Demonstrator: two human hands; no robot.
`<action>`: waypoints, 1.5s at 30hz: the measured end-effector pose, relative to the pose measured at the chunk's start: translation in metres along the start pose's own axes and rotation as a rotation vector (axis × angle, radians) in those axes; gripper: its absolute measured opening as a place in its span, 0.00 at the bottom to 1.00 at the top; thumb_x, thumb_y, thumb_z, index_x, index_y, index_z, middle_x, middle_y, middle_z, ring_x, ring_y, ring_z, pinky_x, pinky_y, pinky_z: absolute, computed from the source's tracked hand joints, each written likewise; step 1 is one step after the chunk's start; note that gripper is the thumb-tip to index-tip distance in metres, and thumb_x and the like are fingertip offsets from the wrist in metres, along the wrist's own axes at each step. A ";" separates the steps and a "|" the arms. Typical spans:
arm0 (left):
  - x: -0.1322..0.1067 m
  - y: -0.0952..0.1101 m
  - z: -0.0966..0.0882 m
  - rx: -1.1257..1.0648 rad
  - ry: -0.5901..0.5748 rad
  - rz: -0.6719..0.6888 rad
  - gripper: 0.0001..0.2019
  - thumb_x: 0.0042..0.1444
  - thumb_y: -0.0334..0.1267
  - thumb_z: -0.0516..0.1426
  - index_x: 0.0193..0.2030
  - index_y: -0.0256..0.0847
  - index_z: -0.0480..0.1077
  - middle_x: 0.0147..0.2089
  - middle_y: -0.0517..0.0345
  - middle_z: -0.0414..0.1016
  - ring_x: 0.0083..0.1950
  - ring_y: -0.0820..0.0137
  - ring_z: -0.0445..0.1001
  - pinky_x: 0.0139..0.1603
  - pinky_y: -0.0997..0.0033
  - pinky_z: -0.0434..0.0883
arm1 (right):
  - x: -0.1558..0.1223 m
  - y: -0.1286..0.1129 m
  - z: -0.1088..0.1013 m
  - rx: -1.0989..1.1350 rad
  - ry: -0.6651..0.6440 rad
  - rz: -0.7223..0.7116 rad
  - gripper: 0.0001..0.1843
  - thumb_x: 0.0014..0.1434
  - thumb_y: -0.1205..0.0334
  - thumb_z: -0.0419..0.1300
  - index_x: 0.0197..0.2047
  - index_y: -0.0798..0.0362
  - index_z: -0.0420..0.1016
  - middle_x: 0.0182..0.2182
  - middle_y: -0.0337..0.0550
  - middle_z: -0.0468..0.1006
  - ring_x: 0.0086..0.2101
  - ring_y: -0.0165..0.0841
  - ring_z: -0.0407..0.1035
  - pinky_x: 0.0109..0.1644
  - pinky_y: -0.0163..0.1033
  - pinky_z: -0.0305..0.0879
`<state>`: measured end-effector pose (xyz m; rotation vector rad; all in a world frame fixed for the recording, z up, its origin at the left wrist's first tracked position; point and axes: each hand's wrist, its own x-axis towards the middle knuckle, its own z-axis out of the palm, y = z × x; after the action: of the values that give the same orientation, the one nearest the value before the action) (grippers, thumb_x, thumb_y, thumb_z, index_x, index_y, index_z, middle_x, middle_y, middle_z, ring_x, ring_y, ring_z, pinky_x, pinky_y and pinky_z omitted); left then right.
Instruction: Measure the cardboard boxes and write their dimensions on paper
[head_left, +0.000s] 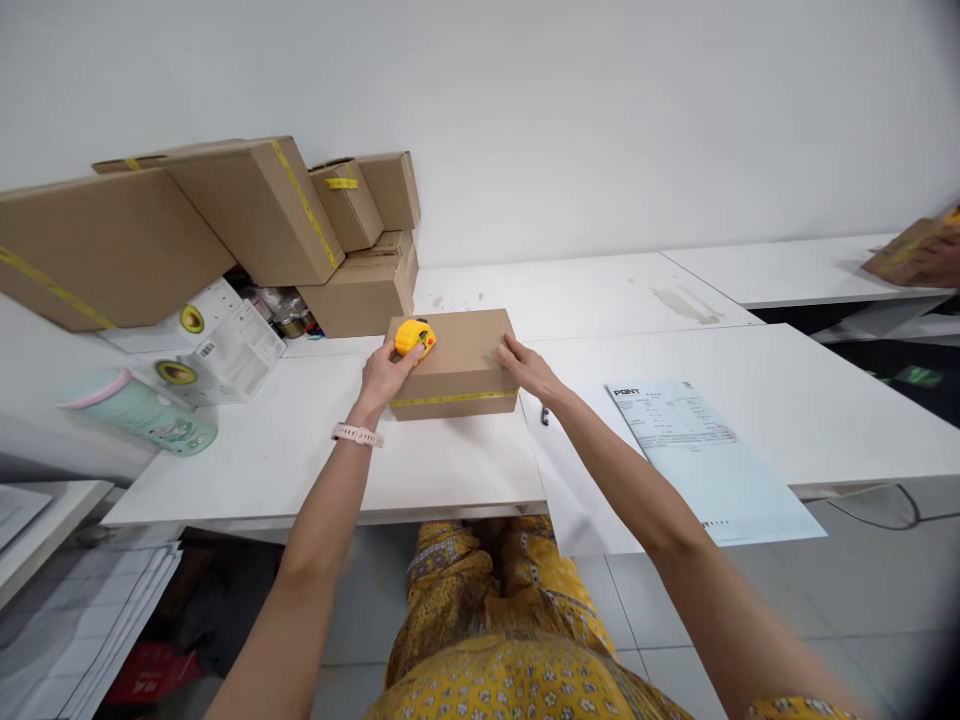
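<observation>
A small brown cardboard box [472, 345] sits on the white table in front of me, with a yellow strip running along its front side. My left hand [388, 372] is closed on a yellow tape measure [415, 338] with a red button, held at the box's top left corner. At the opposite end my right hand [527, 366] grips the box's right edge, thumb on top, the other fingers partly hidden beyond the side.
Larger taped cartons [247, 205] are stacked at the back left, near a white avocado-print box [225, 345] and a mint tumbler [142, 410]. Printed papers [697, 450] overhang the front edge at right, beside a small black object [545, 415]. Another person's hand [941, 250] holds a carton far right.
</observation>
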<state>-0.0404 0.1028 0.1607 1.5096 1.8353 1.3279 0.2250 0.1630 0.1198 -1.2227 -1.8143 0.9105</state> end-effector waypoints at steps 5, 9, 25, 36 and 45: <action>-0.049 -0.005 -0.009 0.112 0.012 0.051 0.18 0.57 0.54 0.59 0.43 0.42 0.77 0.43 0.52 0.80 0.49 0.56 0.75 0.47 0.63 0.70 | -0.063 -0.008 -0.012 -0.163 -0.061 0.089 0.40 0.64 0.35 0.52 0.72 0.46 0.58 0.66 0.51 0.67 0.59 0.53 0.67 0.59 0.59 0.66; -0.069 0.005 -0.013 0.164 0.128 0.257 0.18 0.59 0.52 0.57 0.46 0.42 0.78 0.55 0.49 0.77 0.64 0.53 0.66 0.64 0.54 0.63 | -0.083 -0.025 -0.023 -0.250 0.054 -0.036 0.35 0.63 0.39 0.57 0.68 0.47 0.66 0.68 0.52 0.64 0.63 0.55 0.62 0.62 0.62 0.62; -0.067 0.051 -0.019 -0.675 -0.410 -0.095 0.26 0.55 0.57 0.62 0.47 0.34 0.77 0.42 0.46 0.81 0.35 0.62 0.79 0.37 0.62 0.79 | -0.061 -0.101 -0.011 0.616 -0.402 -0.001 0.24 0.57 0.51 0.69 0.55 0.49 0.76 0.37 0.41 0.80 0.38 0.31 0.75 0.46 0.41 0.75; -0.060 0.052 -0.014 -0.613 -0.383 0.002 0.23 0.47 0.42 0.71 0.49 0.38 0.75 0.39 0.57 0.76 0.33 0.74 0.70 0.29 0.76 0.69 | -0.037 -0.091 0.004 0.943 -0.339 0.314 0.16 0.46 0.56 0.76 0.34 0.52 0.77 0.24 0.33 0.73 0.23 0.23 0.64 0.27 0.29 0.68; -0.002 -0.012 -0.094 -0.536 -0.176 -0.042 0.27 0.41 0.41 0.74 0.49 0.38 0.75 0.44 0.54 0.78 0.35 0.73 0.73 0.26 0.81 0.67 | -0.021 -0.022 -0.058 0.930 0.082 0.274 0.16 0.41 0.59 0.76 0.32 0.55 0.79 0.22 0.34 0.68 0.24 0.21 0.58 0.24 0.27 0.58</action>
<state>-0.1202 0.0638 0.1933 1.2428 1.2595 1.4633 0.2718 0.1445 0.1618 -0.8647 -0.9330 1.5832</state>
